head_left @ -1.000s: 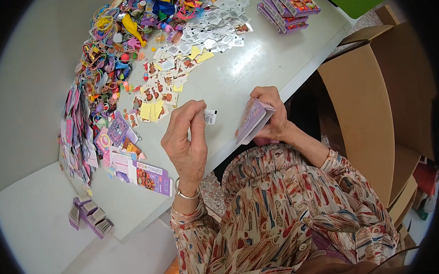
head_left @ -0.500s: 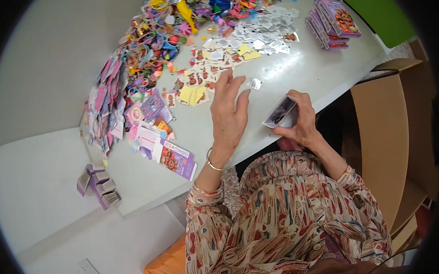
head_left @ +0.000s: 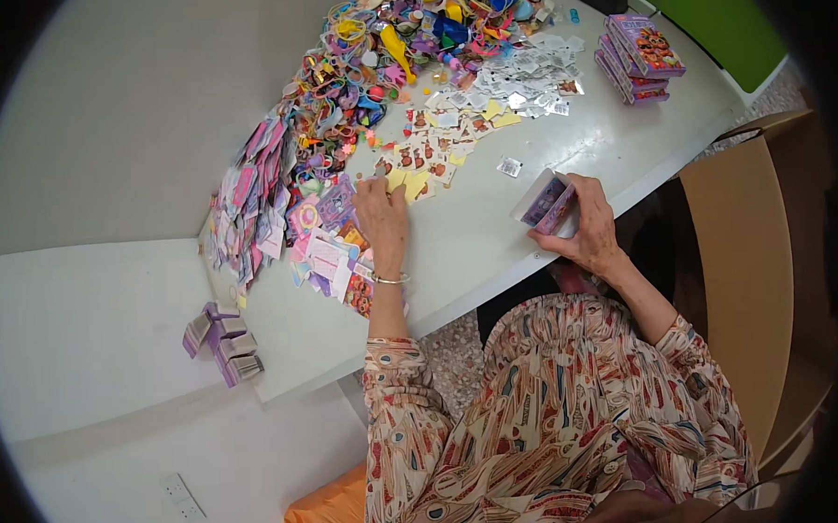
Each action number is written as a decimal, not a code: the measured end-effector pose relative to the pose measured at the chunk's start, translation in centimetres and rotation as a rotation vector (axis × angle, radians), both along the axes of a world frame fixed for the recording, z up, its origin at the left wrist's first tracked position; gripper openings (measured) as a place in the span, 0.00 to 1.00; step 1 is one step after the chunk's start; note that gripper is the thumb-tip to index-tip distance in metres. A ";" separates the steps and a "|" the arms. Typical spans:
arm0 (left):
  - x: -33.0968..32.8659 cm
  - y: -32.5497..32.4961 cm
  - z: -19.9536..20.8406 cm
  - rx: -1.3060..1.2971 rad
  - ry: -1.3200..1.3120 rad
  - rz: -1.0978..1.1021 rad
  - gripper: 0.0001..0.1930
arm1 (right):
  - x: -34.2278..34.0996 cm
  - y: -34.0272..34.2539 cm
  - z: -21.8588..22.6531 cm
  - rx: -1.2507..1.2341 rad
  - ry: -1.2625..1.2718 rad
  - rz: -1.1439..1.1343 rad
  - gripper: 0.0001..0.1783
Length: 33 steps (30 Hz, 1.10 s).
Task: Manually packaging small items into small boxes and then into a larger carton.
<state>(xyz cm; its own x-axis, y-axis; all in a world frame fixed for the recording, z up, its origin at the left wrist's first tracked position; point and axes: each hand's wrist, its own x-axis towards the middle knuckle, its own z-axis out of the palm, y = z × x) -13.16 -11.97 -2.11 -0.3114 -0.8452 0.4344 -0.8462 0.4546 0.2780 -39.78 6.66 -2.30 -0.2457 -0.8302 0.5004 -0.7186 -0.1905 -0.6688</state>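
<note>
Right hand around one open carton, left hand by the loose cards

Held item: open carton, purple with one pale wall, at the near right edge of the table. Your right hand is wrapped about it from the right, thumb at the near side, fingers at the far side; the mouth faces up and left. Whether its base touches the tabletop, you cannot tell.

Handling, by judgement: light, thin card; walls likely to bow or crease under a hard squeeze; printed faces probably a little slick. Best hold: opposite sides, low down, lightly pressed, mouth uncovered.

Left hand: fingers bent down beside the yellow cards; whether they pinch anything, you cannot tell.

Loose items: one small silvery packet, lying apart, between cards and carton; thin, perhaps slippery, best taken by an edge. Picture cards, just beyond the yellow ones; flat and light, best lifted at a corner.

Surroundings: heap of mixed trinkets, far left; stack of purple boxes, far right.
</note>
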 end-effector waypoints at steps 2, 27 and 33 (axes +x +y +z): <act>0.1 -0.4 -0.4 -0.085 0.048 -0.057 0.08 | 0.0 0.1 0.1 -0.007 0.007 -0.011 0.44; -11.1 11.2 9.5 -0.106 0.159 -0.525 0.13 | 0.8 0.1 1.5 0.010 0.028 -0.015 0.41; -11.0 11.7 9.4 -0.033 0.263 -0.523 0.11 | 0.6 0.1 1.1 -0.002 0.038 -0.026 0.43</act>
